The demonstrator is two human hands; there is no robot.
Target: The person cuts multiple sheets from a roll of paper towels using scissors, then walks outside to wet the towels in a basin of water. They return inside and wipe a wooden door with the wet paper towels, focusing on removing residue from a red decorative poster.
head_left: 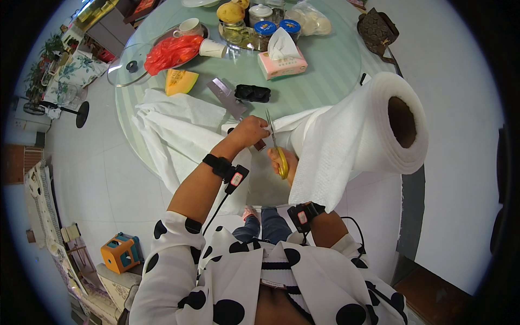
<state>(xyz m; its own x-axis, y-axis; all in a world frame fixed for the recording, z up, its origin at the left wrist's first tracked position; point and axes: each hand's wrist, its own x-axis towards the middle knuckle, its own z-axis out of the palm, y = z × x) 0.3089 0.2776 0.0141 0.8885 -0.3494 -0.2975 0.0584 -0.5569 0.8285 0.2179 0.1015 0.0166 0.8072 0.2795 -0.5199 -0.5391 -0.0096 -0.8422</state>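
Note:
My right hand grips a pair of scissors by the yellow handles. Its narrow blades point up and away from me, nearly together. My left hand is closed over the handle of a knife with a broad grey blade; the brown handle end shows below the fingers. A large white roll of textured sheet material lies at the right, its hollow core facing right. One loose end hangs beside my right wrist. Another white sheet spreads crumpled at the left, under my left forearm.
On the round pale-green table are a melon wedge, a black tray-like piece, a pink tissue box, a red plastic bag, a paper cup, a glass lid and several jars. A brown bag sits beyond.

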